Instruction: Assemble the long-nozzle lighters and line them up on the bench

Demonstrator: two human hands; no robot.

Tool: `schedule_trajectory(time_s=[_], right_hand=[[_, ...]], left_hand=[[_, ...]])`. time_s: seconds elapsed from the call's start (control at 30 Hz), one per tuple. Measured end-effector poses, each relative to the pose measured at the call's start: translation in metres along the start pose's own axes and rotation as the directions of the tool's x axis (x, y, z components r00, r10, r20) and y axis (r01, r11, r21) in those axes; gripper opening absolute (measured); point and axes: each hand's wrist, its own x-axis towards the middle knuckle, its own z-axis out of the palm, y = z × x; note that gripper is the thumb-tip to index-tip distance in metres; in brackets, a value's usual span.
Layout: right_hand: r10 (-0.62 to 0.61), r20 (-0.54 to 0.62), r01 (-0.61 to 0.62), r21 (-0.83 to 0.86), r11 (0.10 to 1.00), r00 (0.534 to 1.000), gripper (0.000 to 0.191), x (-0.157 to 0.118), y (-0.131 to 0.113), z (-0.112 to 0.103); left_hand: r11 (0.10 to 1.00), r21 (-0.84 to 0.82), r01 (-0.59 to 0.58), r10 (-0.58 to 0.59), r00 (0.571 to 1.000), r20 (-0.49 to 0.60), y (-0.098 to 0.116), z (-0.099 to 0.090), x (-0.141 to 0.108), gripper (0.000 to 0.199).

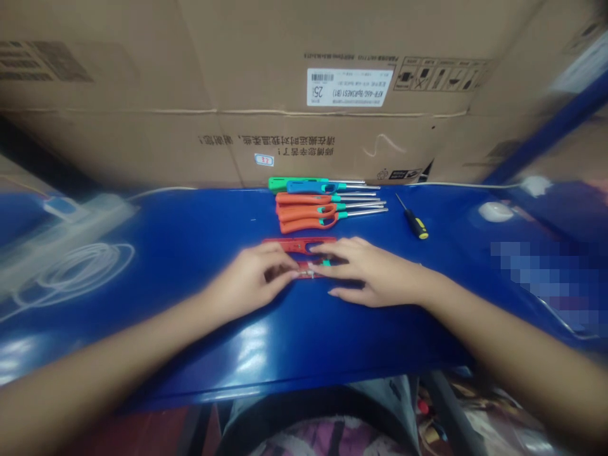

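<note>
On the blue table an opened utility lighter lies in front of me, its red handle in two halves. One empty-looking red half-shell [285, 244] lies just beyond my fingers. Nearer to me is the other red half-shell [318, 273], with a teal piece and small silver parts in it, partly covered by my fingers. My left hand [251, 275] pinches at a small silver part [304, 273] over this nearer half. My right hand [380, 272] reaches over the same half from the right, fingers stretched and apart, its fingertips touching the lighter parts.
Several assembled utility lighters [308, 212], orange, blue and green, lie behind the shells. A black-and-yellow screwdriver [416, 223] rests to their right, and a white mouse-like object [496, 212] beyond it. A coiled white cable [85, 266] is at left. A large cardboard box [266, 76] stands at the back.
</note>
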Motion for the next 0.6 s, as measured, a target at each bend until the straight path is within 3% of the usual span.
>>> schedule_trajectory(time_s=[0.2, 0.4, 0.6], right_hand=[[0.02, 0.055, -0.019, -0.014, 1.0, 0.998, 0.051, -0.002, -0.003, -0.003], [0.006, 0.002, -0.006, -0.004, 1.0, 1.0, 0.045, -0.001, 0.0, 0.003], [0.009, -0.045, -0.009, 0.014, 1.0, 0.999, 0.043, 0.001, -0.002, 0.007]], left_hand=[[1.0, 0.006, -0.017, 0.017, 1.0, 0.012, 0.004, -0.003, -0.001, 0.018], [0.983, 0.164, -0.085, 0.064, 0.99, 0.128, 0.007, -0.01, -0.006, 0.026], [0.976, 0.196, -0.091, 0.069, 0.991, 0.117, 0.009, -0.01, -0.01, 0.026]])
